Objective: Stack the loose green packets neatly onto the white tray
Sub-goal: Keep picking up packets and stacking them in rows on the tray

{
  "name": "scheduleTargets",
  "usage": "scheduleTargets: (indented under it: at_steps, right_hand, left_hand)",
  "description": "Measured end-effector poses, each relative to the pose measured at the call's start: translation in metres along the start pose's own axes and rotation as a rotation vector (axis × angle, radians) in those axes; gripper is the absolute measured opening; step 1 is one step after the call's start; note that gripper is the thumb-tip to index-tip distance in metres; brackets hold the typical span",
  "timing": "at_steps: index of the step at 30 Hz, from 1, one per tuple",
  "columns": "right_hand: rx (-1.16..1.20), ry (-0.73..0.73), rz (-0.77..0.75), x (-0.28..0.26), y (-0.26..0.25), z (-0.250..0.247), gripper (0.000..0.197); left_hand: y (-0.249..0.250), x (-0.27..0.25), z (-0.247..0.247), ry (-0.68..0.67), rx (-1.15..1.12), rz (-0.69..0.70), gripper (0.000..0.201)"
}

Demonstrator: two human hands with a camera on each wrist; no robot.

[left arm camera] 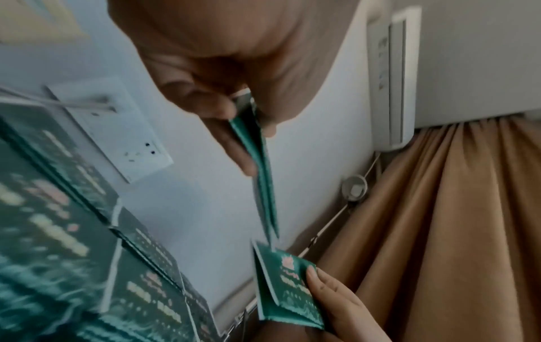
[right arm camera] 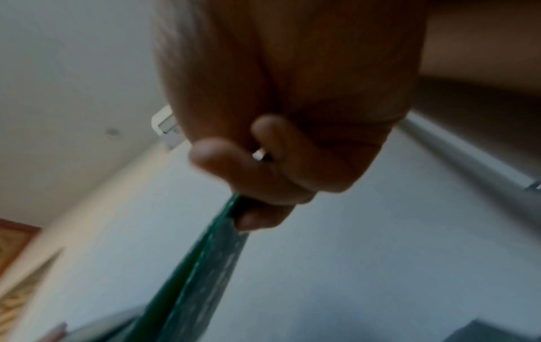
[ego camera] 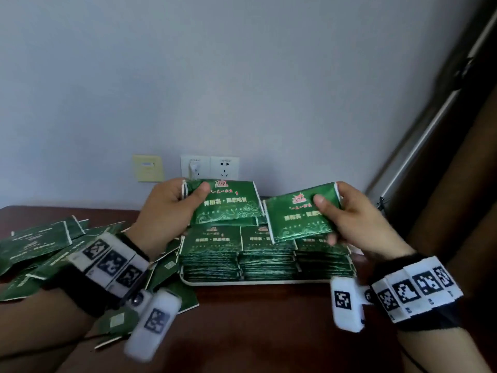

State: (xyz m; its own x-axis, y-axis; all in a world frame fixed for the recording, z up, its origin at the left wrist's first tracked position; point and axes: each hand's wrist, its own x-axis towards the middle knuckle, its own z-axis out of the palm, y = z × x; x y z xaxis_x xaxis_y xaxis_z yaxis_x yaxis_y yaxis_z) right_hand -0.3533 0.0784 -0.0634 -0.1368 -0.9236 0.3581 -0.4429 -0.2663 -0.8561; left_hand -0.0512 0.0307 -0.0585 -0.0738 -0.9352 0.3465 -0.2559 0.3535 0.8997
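Observation:
My left hand (ego camera: 172, 208) grips a thin bunch of green packets (ego camera: 228, 204) by its left edge, thumb on top, raised over the stacks. In the left wrist view that bunch (left arm camera: 260, 166) shows edge-on between thumb and fingers. My right hand (ego camera: 347, 216) pinches a second green packet (ego camera: 295, 215) at its right edge, tilted, just right of the first. The right wrist view shows this packet (right arm camera: 202, 273) edge-on under my curled fingers. Below both, the white tray (ego camera: 258, 281) carries three tall stacks of green packets (ego camera: 242, 254). Loose green packets (ego camera: 40, 246) lie heaped on the left.
A dark wooden table (ego camera: 255, 324) carries everything. The wall with sockets (ego camera: 211, 166) stands right behind the tray. A brown curtain (ego camera: 462, 184) and a metal rail hang at the right. More loose packets (ego camera: 172, 289) lie by the tray's left front corner.

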Motion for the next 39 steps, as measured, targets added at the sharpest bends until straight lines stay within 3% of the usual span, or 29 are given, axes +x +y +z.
scheduleTargets:
  at_steps: [2,4,7,10,15,19,22,26,30,34,39]
  right_hand:
    - [-0.129,0.14,0.074,0.009,0.026,-0.023,0.016]
    - [-0.168,0.201,0.185,0.015,0.052,-0.042,0.015]
    - [-0.06,0.122,0.358,0.02,0.076,-0.054,0.007]
    - [0.012,0.1,0.415,0.024,0.082,-0.059,0.011]
    - [0.241,0.079,0.447,0.035,0.088,-0.065,0.022]
    - [0.244,0.152,0.429,0.05,0.099,-0.071,0.014]
    - [0.064,0.223,0.427,0.061,0.109,-0.065,0.031]
    - [-0.237,0.254,0.383,0.071,0.118,-0.054,0.038]
    - [-0.452,0.171,0.367,0.07,0.114,-0.046,0.033]
    - [-0.464,0.132,0.333,0.071,0.112,-0.041,0.027]
    - [-0.53,0.135,0.322,0.07,0.102,-0.049,0.023]
  left_hand:
    - [0.011,0.027,0.03,-0.053,-0.043,-0.025,0.029]
    - [0.019,0.052,0.066,-0.103,-0.04,-0.07,0.02]
    - [0.029,0.087,0.119,-0.269,-0.126,-0.246,0.024]
    - [0.032,0.122,0.159,-0.364,-0.232,-0.411,0.036]
    - [0.024,0.157,0.212,-0.413,-0.123,-0.462,0.03]
    - [0.003,0.179,0.234,-0.428,0.112,-0.392,0.037]
    - [-0.007,0.191,0.239,-0.439,0.592,-0.156,0.023]
    - [-0.022,0.203,0.24,-0.454,0.975,0.039,0.023]
    - [-0.03,0.206,0.244,-0.475,1.027,0.051,0.019]
    - [-0.031,0.203,0.24,-0.535,0.998,0.022,0.01]
    - [-0.022,0.189,0.215,-0.546,0.848,0.05,0.018]
